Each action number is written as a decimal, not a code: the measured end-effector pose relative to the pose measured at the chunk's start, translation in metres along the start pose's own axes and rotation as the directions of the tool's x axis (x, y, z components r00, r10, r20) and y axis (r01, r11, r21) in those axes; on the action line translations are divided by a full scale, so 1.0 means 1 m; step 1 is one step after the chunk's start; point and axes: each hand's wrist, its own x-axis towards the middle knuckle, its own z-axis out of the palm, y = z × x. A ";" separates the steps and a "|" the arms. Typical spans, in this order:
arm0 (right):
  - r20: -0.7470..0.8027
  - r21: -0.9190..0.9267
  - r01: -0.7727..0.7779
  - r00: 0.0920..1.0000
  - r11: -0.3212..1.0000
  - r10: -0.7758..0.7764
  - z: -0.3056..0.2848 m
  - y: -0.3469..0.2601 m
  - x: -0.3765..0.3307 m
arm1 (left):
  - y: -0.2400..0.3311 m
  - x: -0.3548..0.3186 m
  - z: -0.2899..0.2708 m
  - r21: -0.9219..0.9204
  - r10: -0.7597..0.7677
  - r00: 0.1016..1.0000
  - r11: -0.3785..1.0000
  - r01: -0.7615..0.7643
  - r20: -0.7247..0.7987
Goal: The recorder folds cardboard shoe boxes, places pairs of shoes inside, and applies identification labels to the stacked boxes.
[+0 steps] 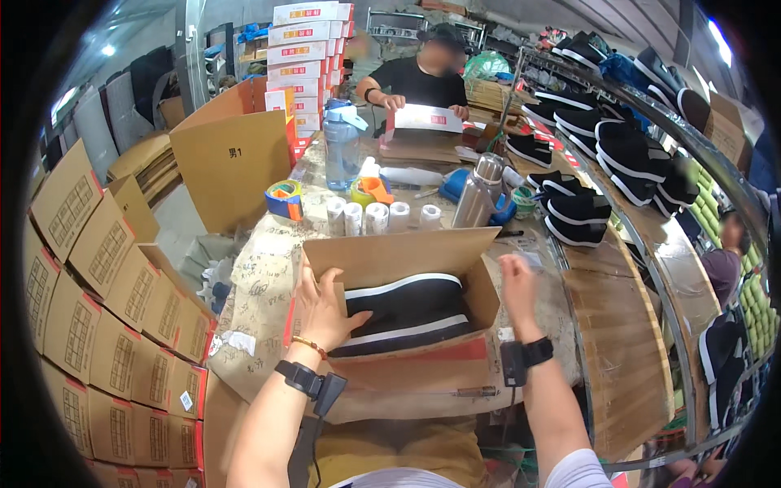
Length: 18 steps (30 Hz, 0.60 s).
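Note:
An open cardboard shoebox (399, 351) stands on the table in front of me, its lid flap (407, 250) raised at the back. Inside lie black shoes (407, 305) with white sole edges, set sole to side. My left hand (327, 309) is at the box's left end, fingers spread, the thumb reaching in over the shoes. Just past the right end of the box, my right hand (518, 286) is raised with its fingers curled together. Whatever it may hold is hidden and slightly blurred.
Behind the box stand white rolls (377, 218), a tape dispenser (285, 200), a blue bottle (345, 146) and a steel flask (480, 193). Black shoes (578, 218) fill racks at right. Stacked cartons (106, 358) line the left. Across the table, a person (423, 89) handles a box.

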 end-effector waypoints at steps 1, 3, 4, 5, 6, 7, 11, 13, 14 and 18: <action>0.021 -0.056 -0.073 0.997 0.996 0.075 0.009 0.001 -0.006 | -0.004 -0.001 0.002 0.000 0.043 0.998 0.999 -0.043 -0.051; 0.039 -0.303 -0.015 0.999 0.953 0.028 0.050 -0.018 -0.036 | -0.023 -0.007 0.004 -0.031 0.118 0.985 0.992 -0.123 -0.125; 0.047 -0.552 0.039 0.999 0.833 -0.015 0.058 -0.029 -0.047 | -0.031 -0.008 0.006 -0.080 0.207 0.958 0.971 -0.226 -0.198; 0.046 -0.465 0.036 0.999 0.885 -0.017 0.058 -0.022 -0.046 | -0.041 -0.008 0.011 -0.120 0.309 0.880 0.920 -0.373 -0.361; 0.038 -0.464 0.035 0.999 0.885 -0.020 0.044 -0.015 -0.038 | -0.059 -0.010 0.017 -0.118 0.317 0.875 0.917 -0.381 -0.365; 0.225 -0.223 0.205 0.962 0.953 -0.154 0.024 -0.003 -0.028 | -0.082 -0.017 0.022 -0.236 0.335 0.840 0.855 -0.461 -0.427; 0.333 0.019 0.120 0.935 0.993 -0.119 -0.023 0.018 0.015 | -0.109 -0.029 -0.004 -0.199 0.537 0.841 0.819 -0.537 -0.059; 0.333 0.019 -0.002 0.943 1.000 -0.004 -0.025 0.000 0.018 | -0.073 -0.016 -0.045 -0.252 0.431 0.891 0.886 -0.389 0.143; 0.615 -0.077 0.323 0.760 0.943 -0.210 -0.028 -0.019 0.016 | -0.052 -0.007 -0.054 -0.282 0.329 0.883 0.929 -0.240 0.333; 0.867 -0.199 0.750 0.435 0.631 -0.242 0.002 -0.051 -0.002 | -0.003 -0.001 -0.051 0.340 0.371 0.794 0.756 -0.560 0.483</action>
